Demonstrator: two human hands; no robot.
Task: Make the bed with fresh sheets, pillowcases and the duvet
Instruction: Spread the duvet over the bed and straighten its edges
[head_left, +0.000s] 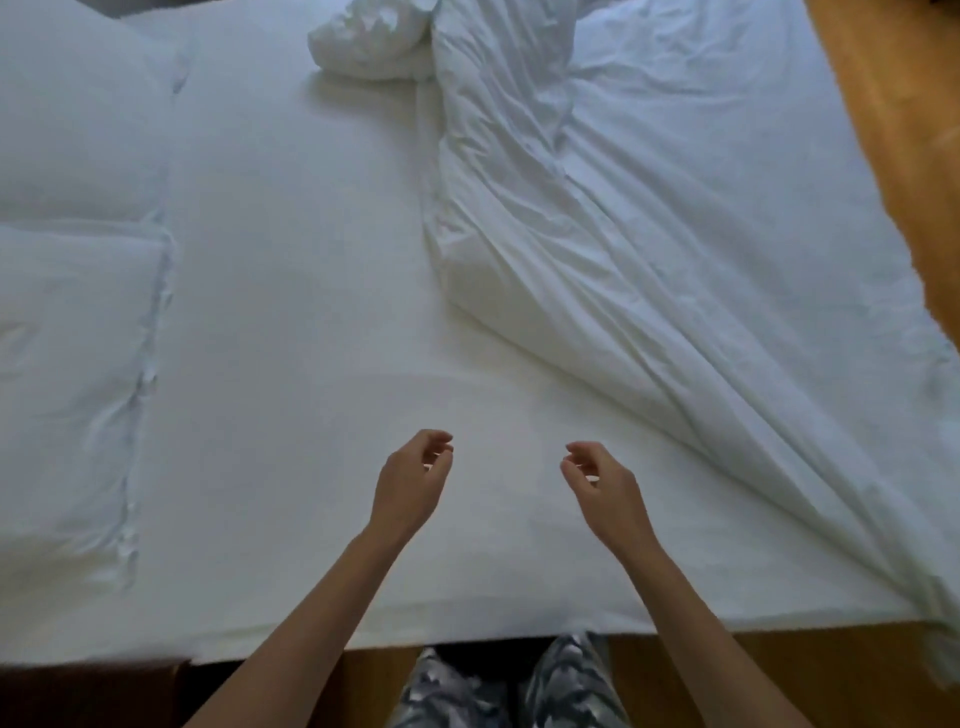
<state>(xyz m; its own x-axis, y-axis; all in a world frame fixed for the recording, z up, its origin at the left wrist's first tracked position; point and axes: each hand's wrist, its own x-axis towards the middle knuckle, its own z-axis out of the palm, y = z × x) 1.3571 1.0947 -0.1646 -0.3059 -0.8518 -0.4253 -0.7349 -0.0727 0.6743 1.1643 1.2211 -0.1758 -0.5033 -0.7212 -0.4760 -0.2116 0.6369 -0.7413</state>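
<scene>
A smooth white sheet (291, 322) covers the bed in front of me. My left hand (413, 480) and my right hand (602, 491) hover side by side over its near part, fingers loosely curled, holding nothing. The white duvet (649, 223) lies rumpled over the right half of the bed, its left edge folded back in a thick roll, with a bunched corner (369, 41) at the far side. Two white pillows lie at the left end: one farther (78, 114), one nearer (67, 364).
A wooden floor (893, 119) runs along the right side of the bed and under its near edge (467, 634). My legs in patterned trousers (519, 686) stand against that near edge. The duvet's lower corner hangs over the bed's near right corner.
</scene>
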